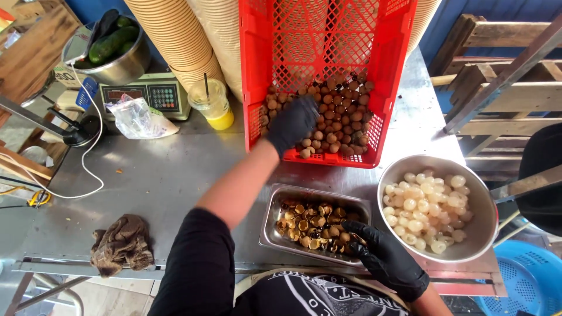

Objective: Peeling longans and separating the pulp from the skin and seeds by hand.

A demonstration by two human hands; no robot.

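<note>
crate (pixel 304 35) top beyond upper edge

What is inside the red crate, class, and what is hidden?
Inside the red crate lies a heap of small round brown fruits. The gloved left hand covers some, and the fruit hides the crate floor beneath.

Red lattice crate (pixel 374 70) held brown fruit (pixel 336 117); black-gloved hands (pixel 293 123); silver bowl (pixel 486 216) of pale white peeled fruit (pixel 424 208); grey steel tabletop (pixel 158 175); brown rag (pixel 120 243) at 8 o'clock.

The left hand (pixel 293 123) reaches into the red crate (pixel 319 35) of brown fruit (pixel 339 120), perhaps grasping one.
</note>
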